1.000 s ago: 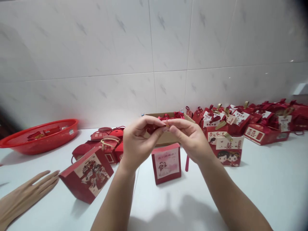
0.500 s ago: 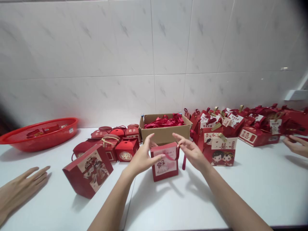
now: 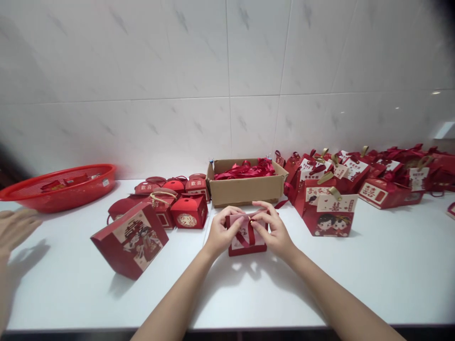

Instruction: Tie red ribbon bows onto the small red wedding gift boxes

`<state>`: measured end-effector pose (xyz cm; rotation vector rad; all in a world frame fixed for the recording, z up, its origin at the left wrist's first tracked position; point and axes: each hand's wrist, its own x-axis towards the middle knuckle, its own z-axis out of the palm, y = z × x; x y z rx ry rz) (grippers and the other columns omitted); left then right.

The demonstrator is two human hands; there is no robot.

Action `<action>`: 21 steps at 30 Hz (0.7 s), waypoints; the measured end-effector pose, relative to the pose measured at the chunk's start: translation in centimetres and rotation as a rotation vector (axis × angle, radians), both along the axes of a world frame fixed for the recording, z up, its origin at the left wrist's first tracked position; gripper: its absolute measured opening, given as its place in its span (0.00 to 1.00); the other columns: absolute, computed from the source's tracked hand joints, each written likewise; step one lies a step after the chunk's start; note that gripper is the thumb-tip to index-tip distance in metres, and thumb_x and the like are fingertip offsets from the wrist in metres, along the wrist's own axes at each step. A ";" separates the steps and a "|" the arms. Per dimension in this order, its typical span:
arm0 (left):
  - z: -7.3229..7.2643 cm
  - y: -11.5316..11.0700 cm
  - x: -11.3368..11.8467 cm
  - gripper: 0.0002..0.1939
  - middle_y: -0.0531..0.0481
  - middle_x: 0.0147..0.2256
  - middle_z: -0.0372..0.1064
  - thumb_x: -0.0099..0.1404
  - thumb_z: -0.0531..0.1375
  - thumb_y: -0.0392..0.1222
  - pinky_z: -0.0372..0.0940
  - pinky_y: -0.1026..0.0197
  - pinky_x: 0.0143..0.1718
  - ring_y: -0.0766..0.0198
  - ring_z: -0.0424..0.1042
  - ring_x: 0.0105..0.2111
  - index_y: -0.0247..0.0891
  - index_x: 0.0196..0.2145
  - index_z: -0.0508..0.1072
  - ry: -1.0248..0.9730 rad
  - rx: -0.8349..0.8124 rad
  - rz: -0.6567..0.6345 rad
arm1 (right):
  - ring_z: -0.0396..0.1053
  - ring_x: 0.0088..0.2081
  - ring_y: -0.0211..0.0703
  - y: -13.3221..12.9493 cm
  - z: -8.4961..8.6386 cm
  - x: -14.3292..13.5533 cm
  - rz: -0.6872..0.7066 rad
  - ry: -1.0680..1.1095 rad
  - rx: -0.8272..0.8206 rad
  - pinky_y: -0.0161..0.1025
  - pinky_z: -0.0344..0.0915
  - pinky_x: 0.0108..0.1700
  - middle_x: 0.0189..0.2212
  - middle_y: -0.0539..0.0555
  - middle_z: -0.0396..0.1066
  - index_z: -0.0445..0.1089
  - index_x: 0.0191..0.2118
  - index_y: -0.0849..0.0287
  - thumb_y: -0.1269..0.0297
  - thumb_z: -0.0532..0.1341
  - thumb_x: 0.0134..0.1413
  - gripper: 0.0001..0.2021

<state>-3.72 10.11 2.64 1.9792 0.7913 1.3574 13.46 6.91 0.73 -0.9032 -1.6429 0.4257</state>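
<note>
In front of me a small red gift box with a pale printed front stands upright on the white table. My left hand is closed on its upper left side, thumb on the front and fingers behind the top edge. My right hand is at the upper right, thumb and index finger pinching a dark red ribbon that loops down over the front. The hands cover much of the box's top.
Behind stands a cardboard carton of red ribbons. A larger red box and several small boxes are on the left, near a red basket. Many finished-looking gift boxes crowd the right. Another person's hand hovers at far left.
Both my hands have come closer together and closed in on the box. The ribbon now lies across its front. The other person's left-side hand has lifted; the one at right has left view.
</note>
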 end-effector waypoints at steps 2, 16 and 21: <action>0.0 -0.1 -0.1 0.09 0.45 0.33 0.71 0.63 0.57 0.43 0.65 0.60 0.38 0.61 0.71 0.34 0.35 0.30 0.71 -0.010 0.013 -0.042 | 0.68 0.44 0.46 -0.2 0.0 -0.3 -0.053 -0.004 0.029 0.50 0.64 0.50 0.52 0.60 0.62 0.70 0.33 0.56 0.63 0.58 0.58 0.06; -0.6 -0.4 0.2 0.09 0.49 0.27 0.67 0.64 0.56 0.42 0.62 0.61 0.32 0.63 0.68 0.29 0.36 0.28 0.70 0.021 0.147 0.011 | 0.65 0.51 0.50 -0.8 -0.3 -0.7 -0.221 0.015 0.211 0.50 0.65 0.50 0.48 0.59 0.65 0.72 0.31 0.55 0.67 0.61 0.53 0.03; -0.6 -0.6 0.3 0.09 0.47 0.28 0.68 0.64 0.57 0.42 0.63 0.60 0.33 0.62 0.69 0.30 0.36 0.29 0.71 0.039 0.178 -0.025 | 0.68 0.48 0.49 -1.0 -0.6 -1.0 -0.262 0.039 0.274 0.49 0.66 0.48 0.44 0.58 0.66 0.69 0.31 0.55 0.69 0.61 0.53 0.02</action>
